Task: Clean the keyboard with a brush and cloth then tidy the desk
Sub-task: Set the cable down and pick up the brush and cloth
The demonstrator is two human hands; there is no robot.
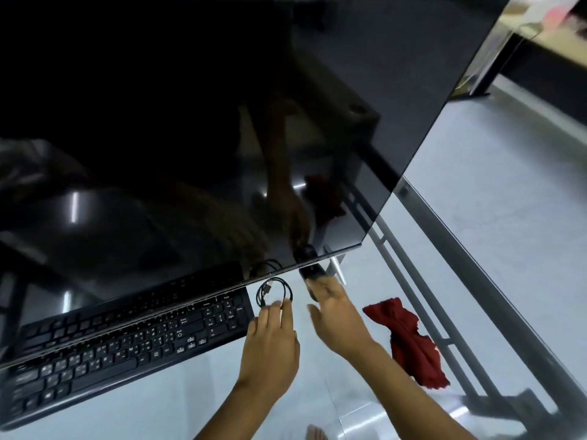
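A black keyboard [127, 347] lies on the glass desk [397, 236], its far rows hidden under the monitor's lower edge. My left hand [270, 347] rests palm down, its fingertips on a coiled black cable [273, 292] just right of the keyboard. My right hand [336, 315] reaches forward, fingers touching a black object [311, 273] at the monitor's bottom edge; whether it grips the object is unclear. A crumpled red cloth [409, 342] lies to the right of my right hand. No brush is visible.
A large dark monitor [206, 122] fills the upper left and reflects my hands and the cloth. A silver monitor foot [336, 265] stands beside the black object. The desk's grey metal frame [476, 281] runs diagonally at the right, over a pale tiled floor.
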